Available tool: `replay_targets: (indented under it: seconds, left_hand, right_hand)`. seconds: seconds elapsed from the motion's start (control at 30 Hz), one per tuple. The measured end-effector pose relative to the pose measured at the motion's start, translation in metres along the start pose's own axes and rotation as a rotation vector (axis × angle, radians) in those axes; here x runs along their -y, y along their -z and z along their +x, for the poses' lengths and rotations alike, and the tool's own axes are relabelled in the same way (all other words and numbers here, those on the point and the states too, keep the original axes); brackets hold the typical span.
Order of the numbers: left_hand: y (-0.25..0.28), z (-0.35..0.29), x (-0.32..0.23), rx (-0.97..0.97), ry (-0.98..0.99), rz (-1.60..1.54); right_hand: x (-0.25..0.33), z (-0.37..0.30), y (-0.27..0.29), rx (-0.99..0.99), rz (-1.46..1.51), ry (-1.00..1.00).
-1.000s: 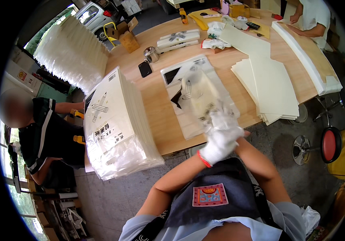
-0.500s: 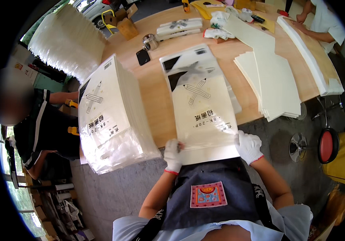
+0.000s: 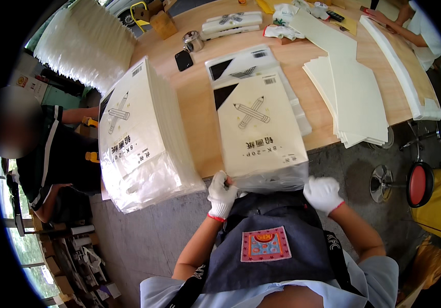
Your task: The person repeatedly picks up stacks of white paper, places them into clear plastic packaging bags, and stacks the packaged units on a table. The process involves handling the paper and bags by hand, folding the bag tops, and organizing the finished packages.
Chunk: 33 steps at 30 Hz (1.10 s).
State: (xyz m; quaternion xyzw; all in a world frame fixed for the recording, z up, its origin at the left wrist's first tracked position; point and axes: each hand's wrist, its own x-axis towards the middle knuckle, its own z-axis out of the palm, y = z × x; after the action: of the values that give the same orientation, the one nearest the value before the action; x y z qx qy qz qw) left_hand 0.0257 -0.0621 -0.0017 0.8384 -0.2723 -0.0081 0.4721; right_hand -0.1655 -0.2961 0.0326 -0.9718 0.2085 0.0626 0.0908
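Clear plastic bag with black crossed-pencil print point(image 3: 261, 123) is being held flat between and just beyond the hands, cream paper showing inside, loose film end hanging past the table edge toward the apron. The film's near left corner is being pinched by the white-gloved left hand point(image 3: 223, 196); the near right corner is being met by the curled white-gloved right hand point(image 3: 324, 194), but whether film is being clamped there can't be told. Hands are being kept apart, one per corner. Flat printed clear bags point(image 3: 244, 60) are being partly covered by the held one, beyond both hands. Left of the left hand, a thick stack of filled clear bags point(image 3: 128, 115) is being supported by the light-wood table point(image 3: 192, 136); beyond the right hand, fanned cream paper sheets point(image 3: 361, 100) are being overlapped by one another. Handling, as judged: contents moderately light, stiffish when lying flat but apt to bend if lifted by one end; film is being read as thin, soft, slippery under gloves, easily creased or torn. Best hold: both long sides around the paper, or film and paper pinched together at the near corners; loose film alone could slide.
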Motion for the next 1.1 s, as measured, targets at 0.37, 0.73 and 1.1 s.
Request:
replay_targets:
  seconds: [0.37,0.73,1.1]
  left_hand:
    - [0.022,-0.082,0.084,0.231,0.102,0.304]
    - [0.008,0.007,0.014,0.188,0.447,-0.272]
    - [0.167,0.044,-0.087,-0.436,-0.151,-0.415]
  right_hand:
    - [-0.029,0.076,-0.112,0.151,1.682,-0.533]
    - [-0.06,0.023,-0.046,0.787,1.017,-0.461]
    - [0.125,0.15,-0.014,0.514,1.793,0.023]
